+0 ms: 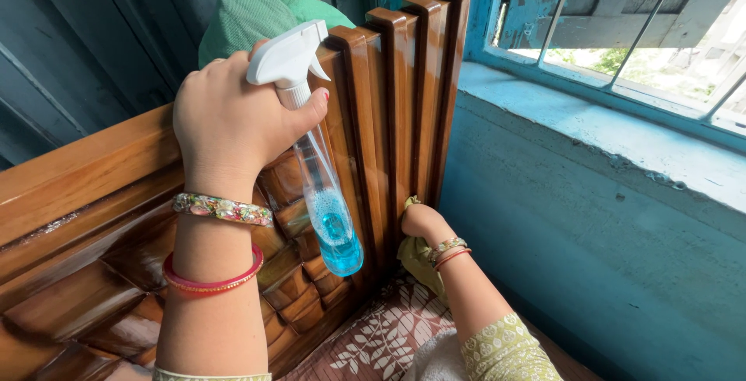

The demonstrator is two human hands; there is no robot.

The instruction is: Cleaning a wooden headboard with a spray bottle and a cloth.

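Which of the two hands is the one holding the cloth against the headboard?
The right hand, low against the ribbed wooden headboard, presses a yellow-green cloth to it. The left hand, higher up, grips a clear spray bottle of blue liquid instead.

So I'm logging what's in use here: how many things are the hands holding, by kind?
Spray bottle, left hand: 1
Yellow-green cloth, right hand, pressed against the wooden headboard: 1
Total: 2
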